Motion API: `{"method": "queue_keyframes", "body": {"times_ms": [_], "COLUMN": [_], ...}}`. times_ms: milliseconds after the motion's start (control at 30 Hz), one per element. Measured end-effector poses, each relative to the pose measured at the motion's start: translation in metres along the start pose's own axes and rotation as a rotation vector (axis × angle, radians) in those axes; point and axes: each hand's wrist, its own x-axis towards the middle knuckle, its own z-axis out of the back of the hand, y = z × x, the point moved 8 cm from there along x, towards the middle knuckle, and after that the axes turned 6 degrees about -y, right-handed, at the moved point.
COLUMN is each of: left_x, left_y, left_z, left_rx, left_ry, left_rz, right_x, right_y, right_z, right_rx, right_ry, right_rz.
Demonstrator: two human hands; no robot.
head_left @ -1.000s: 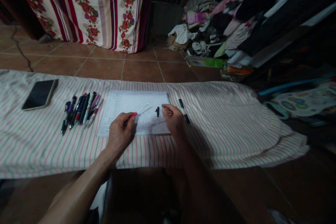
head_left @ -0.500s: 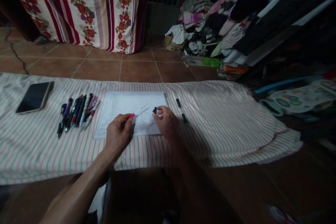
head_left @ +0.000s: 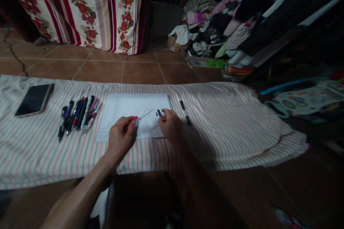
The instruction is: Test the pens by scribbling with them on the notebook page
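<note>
A striped cloth (head_left: 231, 125) covers the surface, a curtain (head_left: 94, 10) hanging on the far left. The left hand (head_left: 121, 130) grips a thin pink-and-silver rod (head_left: 137, 116) above the notebook (head_left: 135, 102). The right hand (head_left: 170, 124) has its fingertips at a small black part (head_left: 159, 113) over the notebook's right side; whether they pinch it, I cannot tell.

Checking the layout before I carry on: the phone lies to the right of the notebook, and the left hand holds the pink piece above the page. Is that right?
Not quite: the head view shows the phone to the left of the notebook. The left hand does hold the pink piece above the page.
</note>
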Motion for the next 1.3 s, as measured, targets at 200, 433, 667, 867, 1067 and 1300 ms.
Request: {"method": "queue_keyframes", "body": {"times_ms": [200, 433, 667, 867, 1067, 1300], "left_x": [0.0, 0.0, -0.002, -0.002, -0.003, -0.004], "left_y": [-0.001, 0.0, -0.004, -0.008, -0.008, -0.005], "left_z": [0.0, -0.001, -0.003, -0.005, -0.007, -0.008], "left_rx": [0.002, 0.004, 0.03, 0.037, 0.037, 0.033], "left_ry": [0.0, -0.005, 0.019, 0.033, 0.043, 0.052], "left_rz": [0.001, -0.011, -0.037, -0.05, -0.048, -0.046], "right_x": [0.001, 0.008, 0.005, 0.0, -0.004, -0.005], "right_y": [-0.003, -0.018, -0.035, -0.018, -0.016, -0.012], "right_z": [0.003, 0.003, -0.014, -0.014, -0.015, -0.021], "right_rx": [-0.004, 0.218, 0.849, 1.373, 1.408, 1.434], "right_ry": [-0.002, 0.005, 0.094, 0.149, 0.17, 0.204], "right_rz": [-0.024, -0.18, -0.575, -0.807, -0.866, -0.832]}}
